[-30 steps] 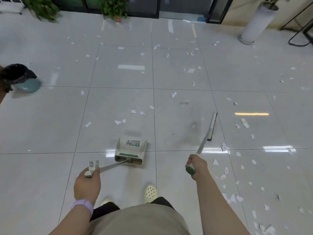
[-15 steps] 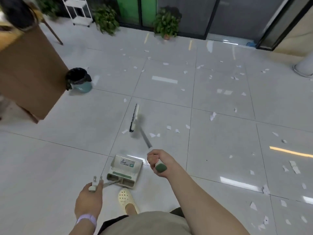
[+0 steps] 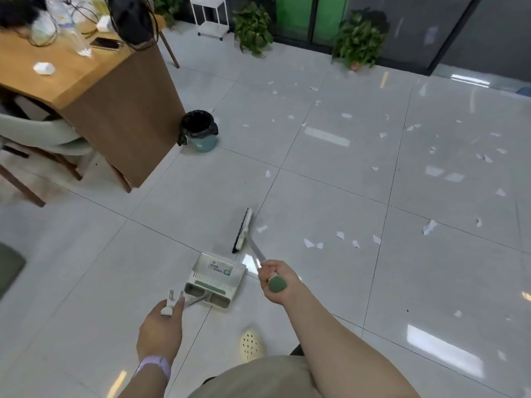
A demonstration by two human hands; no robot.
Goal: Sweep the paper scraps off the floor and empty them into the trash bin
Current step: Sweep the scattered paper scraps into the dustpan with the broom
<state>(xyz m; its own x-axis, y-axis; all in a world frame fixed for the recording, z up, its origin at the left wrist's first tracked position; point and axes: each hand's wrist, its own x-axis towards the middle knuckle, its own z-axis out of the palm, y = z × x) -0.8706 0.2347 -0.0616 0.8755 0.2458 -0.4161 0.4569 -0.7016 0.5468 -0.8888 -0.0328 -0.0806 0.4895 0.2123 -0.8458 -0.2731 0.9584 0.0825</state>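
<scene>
Dustpan label blurred; table cut off.

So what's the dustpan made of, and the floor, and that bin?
The dustpan looks like matte cream plastic: moulded slots, green trim. The floor looks like glossy ceramic tile: grout lines and light reflections. The trash bin seems smooth teal plastic, lined with a crinkly black plastic bag.

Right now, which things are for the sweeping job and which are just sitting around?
For the job:
- broom, held by the right hand
- dustpan, its handle held by the left hand
- paper scraps on the floor
- trash bin

Just sitting around:
- wooden table with a phone on it
- potted plants
- white cart
- chair
</scene>
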